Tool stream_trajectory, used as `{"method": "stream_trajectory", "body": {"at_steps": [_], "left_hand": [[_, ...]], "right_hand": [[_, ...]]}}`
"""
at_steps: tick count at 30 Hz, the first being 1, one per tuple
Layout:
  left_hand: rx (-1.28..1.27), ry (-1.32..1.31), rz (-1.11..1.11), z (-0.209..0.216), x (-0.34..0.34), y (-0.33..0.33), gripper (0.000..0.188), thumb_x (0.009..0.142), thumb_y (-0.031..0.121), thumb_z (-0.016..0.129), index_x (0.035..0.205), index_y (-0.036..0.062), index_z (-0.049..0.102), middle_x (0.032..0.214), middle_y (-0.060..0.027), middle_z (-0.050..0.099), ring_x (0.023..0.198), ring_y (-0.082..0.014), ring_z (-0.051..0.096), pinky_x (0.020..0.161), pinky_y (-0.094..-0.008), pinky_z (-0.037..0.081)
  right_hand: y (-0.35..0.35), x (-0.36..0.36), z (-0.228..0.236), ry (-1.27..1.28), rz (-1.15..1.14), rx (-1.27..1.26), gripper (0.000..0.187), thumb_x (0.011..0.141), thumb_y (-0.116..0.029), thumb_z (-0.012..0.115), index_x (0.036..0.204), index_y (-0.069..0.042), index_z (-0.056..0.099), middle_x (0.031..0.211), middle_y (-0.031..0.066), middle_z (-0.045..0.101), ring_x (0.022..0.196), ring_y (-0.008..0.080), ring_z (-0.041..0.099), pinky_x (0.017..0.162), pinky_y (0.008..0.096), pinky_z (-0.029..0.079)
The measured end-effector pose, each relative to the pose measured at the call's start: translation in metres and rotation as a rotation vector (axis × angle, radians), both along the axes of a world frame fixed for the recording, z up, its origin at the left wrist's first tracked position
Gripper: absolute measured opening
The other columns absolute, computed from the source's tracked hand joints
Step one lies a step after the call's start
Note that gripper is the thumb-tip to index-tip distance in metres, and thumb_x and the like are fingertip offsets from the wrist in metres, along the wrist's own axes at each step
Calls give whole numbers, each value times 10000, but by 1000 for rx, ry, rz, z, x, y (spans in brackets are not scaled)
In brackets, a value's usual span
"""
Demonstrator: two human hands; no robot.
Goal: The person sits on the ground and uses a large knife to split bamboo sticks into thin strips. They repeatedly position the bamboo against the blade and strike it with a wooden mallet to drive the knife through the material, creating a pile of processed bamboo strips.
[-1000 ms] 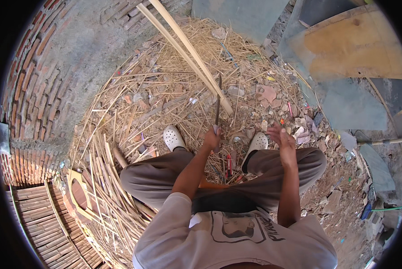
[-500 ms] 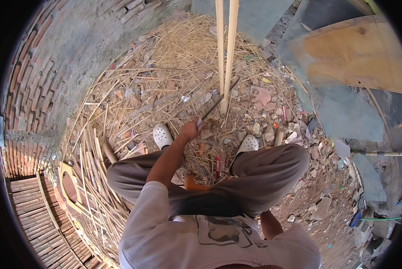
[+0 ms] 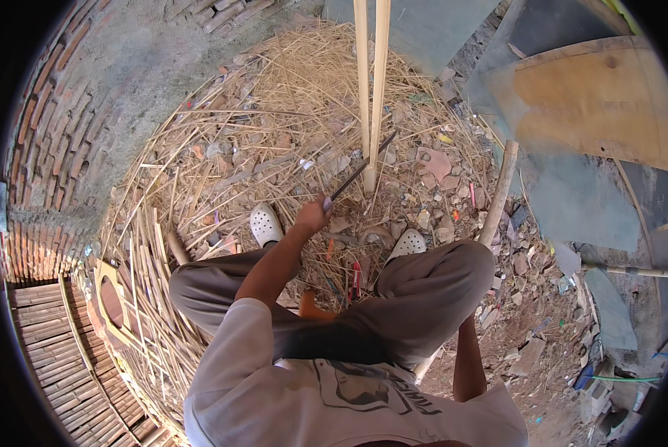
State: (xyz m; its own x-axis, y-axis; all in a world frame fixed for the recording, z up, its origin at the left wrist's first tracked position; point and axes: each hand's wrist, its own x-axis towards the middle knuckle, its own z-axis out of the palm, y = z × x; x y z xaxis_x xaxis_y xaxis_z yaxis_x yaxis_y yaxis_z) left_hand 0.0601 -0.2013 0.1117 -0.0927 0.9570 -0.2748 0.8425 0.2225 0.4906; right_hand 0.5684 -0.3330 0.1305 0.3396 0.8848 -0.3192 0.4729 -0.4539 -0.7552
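My left hand (image 3: 313,214) is closed around the handle of a long, dark-bladed knife (image 3: 347,183), in front of my shins. The blade slants away to the right and crosses a split bamboo length (image 3: 369,141), appearing to sit between its two halves near the lower end, where they meet. These pale halves stand upright and spread slightly toward the top. Beyond my right knee rises a thick wooden stick (image 3: 499,190), its lower part hidden behind my leg. My right forearm (image 3: 468,361) reaches down beside that thigh; the thigh covers my right hand, which appears to grip the stick.
Straw, bamboo slivers and broken rubble (image 3: 274,127) cover the ground around my white clogs (image 3: 265,225). Long bamboo strips (image 3: 151,276) lie at left, near a brick wall (image 3: 62,141). Grey sheets and a brown-stained panel (image 3: 587,97) lie at right. An orange object (image 3: 315,305) lies between my legs.
The wooden stick has come up into view beyond my right knee as my right arm shifted outward. My left hand and the knife stay nearly in place at the bamboo.
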Motion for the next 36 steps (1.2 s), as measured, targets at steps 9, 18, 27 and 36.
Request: {"method": "stream_trajectory", "body": {"at_steps": [9, 18, 27, 36], "left_hand": [[13, 23, 21, 9, 12, 3, 389, 860, 298, 604, 1152, 57, 517, 868, -267, 663, 808, -440, 653, 742, -533, 515], [37, -13, 85, -10, 3, -9, 401, 842, 296, 622, 1136, 48, 507, 882, -273, 662, 801, -458, 648, 732, -538, 521], [-10, -36, 115, 5, 12, -3, 333, 860, 284, 608, 1094, 59, 535, 868, -270, 662, 810, -446, 653, 745, -529, 519], [30, 47, 31, 14, 12, 2, 310, 883, 298, 569, 1068, 51, 543, 835, -256, 666, 785, -442, 654, 719, -527, 521]], "right_hand": [[188, -44, 269, -97, 174, 470, 524, 860, -184, 696, 1302, 39, 521, 901, 90, 648, 754, 101, 583, 640, 281, 489], [203, -84, 265, 11, 319, 619, 540, 890, -191, 692, 1341, 23, 485, 1040, 111, 645, 833, 126, 594, 736, 285, 502], [142, -64, 75, 318, 456, -37, 473, 893, -185, 626, 1335, -63, 513, 1098, 157, 657, 986, 232, 634, 878, 351, 485], [148, -68, 174, -85, 423, 232, 552, 870, -261, 720, 1310, 17, 535, 1102, 169, 674, 949, 225, 665, 847, 327, 519]]}}
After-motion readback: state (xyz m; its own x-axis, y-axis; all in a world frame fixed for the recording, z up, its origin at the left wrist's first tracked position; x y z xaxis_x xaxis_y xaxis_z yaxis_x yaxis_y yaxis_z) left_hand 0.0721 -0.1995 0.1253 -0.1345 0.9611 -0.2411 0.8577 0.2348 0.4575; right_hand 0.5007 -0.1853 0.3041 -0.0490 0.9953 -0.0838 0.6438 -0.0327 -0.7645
